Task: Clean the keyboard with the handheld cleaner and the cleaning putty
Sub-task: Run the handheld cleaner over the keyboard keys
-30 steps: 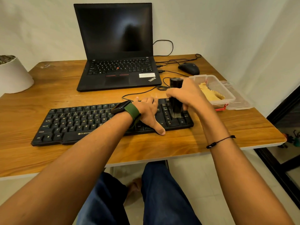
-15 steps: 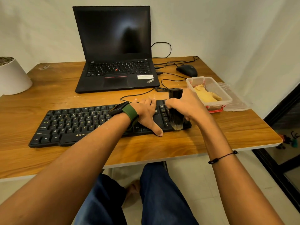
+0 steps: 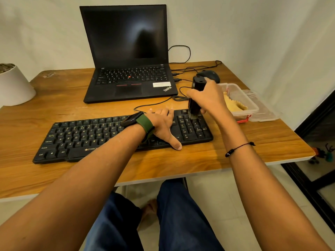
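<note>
In the head view, you are gripping the handheld cleaner [image 3: 197, 95] upright in your right hand [image 3: 210, 100], fingers curled round its black body, right of centre in the frame. Half a second ago its brush was sweeping the near edge of the number pad; now it is working the far rows, bristles touching the keys at the upper right corner of the keyboard [image 3: 81, 134]. That suggests you are brushing the pad in near-to-far strokes, so the brushing stage is continuing and the rest of the keys probably remain to be done.

Your left hand [image 3: 163, 125] is staying flat on the keyboard just left of the number pad, fingers relaxed and spread, thumb reaching over the front edge onto the wooden table [image 3: 244, 142], steadying the board.

The cleaning putty [image 3: 233, 104] is sitting untouched in the clear plastic container [image 3: 244, 98] at the right of the frame, just beyond your right wrist, so the putty step is not yet started.

Your right hand is covering most of the cleaner's body, so any switch on it is hidden. Your left forearm is hiding the keys in the middle of the board. The bristles are blurred, and dust on the keys is too fine to judge. The computer mouse [image 3: 210, 75] is partly masked behind the cleaner's top.
</note>
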